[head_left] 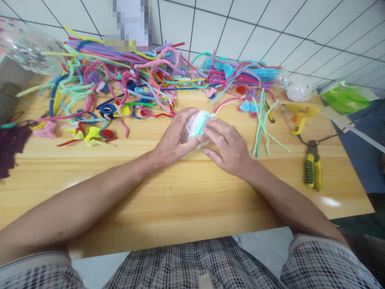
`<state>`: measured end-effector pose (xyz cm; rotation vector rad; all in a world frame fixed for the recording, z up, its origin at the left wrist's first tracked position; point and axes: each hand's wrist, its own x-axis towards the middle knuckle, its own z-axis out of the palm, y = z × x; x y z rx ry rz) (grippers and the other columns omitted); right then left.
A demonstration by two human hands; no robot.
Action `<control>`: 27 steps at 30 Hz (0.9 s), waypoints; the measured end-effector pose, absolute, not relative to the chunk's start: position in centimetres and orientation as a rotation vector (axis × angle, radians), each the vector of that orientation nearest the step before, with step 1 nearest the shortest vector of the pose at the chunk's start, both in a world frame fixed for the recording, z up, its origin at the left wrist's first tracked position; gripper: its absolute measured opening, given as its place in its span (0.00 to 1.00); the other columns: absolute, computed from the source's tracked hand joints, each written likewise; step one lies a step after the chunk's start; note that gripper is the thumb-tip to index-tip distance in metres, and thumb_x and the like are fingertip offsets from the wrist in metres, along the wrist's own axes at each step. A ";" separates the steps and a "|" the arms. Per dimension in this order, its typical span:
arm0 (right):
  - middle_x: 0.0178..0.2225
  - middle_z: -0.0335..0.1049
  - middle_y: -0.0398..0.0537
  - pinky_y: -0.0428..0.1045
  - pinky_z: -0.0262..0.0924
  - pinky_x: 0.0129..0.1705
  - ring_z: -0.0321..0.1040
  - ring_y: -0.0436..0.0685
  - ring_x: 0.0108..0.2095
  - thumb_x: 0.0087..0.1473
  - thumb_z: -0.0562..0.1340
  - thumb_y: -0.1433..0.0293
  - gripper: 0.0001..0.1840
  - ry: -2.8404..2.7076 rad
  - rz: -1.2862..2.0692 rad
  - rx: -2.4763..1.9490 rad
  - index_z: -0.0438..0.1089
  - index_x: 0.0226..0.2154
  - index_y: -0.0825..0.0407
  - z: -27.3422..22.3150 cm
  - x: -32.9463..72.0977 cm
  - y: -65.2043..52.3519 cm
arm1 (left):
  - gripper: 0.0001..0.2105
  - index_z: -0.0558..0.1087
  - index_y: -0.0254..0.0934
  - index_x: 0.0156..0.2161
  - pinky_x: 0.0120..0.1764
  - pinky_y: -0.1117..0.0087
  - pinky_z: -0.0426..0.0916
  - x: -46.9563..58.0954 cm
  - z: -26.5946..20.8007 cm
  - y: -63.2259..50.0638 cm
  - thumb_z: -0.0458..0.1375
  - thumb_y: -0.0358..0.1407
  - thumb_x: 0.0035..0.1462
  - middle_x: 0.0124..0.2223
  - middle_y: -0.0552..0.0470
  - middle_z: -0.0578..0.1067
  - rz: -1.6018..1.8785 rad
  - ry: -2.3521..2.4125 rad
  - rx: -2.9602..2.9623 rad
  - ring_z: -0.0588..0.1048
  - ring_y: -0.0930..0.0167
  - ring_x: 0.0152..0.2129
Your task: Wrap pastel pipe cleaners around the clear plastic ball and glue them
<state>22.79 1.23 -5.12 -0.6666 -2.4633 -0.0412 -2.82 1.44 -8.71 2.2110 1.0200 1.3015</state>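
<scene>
Over the middle of the table, a clear round plastic ball (197, 127) is banded with pastel pink, mint and pale blue pipe cleaners. My left hand (177, 136) is wrapped around its left side, with the thumb across the near face. From the right, my right hand (228, 143) presses its bent fingers onto the pipe cleaner band, and its thumb lies just below. What sits under those fingertips is partly hidden. Beside my right hand lie several loose mint pipe cleaners (262, 124), crossing each other on the wood.
A tangled heap of coloured pipe cleaners (120, 80) runs along the back, with blue bundles (258, 73) at its right. A yellow glue gun (300, 116) and yellow-handled pliers (313, 166) lie at the right. A green packet (345, 96) sits at the far right corner.
</scene>
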 end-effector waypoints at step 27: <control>0.68 0.74 0.59 0.75 0.69 0.73 0.71 0.74 0.72 0.72 0.65 0.63 0.35 -2.344 0.013 -0.673 0.61 0.77 0.43 -6.3 21.9 1.7 | 0.29 0.61 0.46 0.77 0.78 0.48 0.64 -3.2 -8.6 1.3 0.50 0.55 0.81 0.76 0.41 0.69 1.257 0.980 2.123 0.68 0.55 0.75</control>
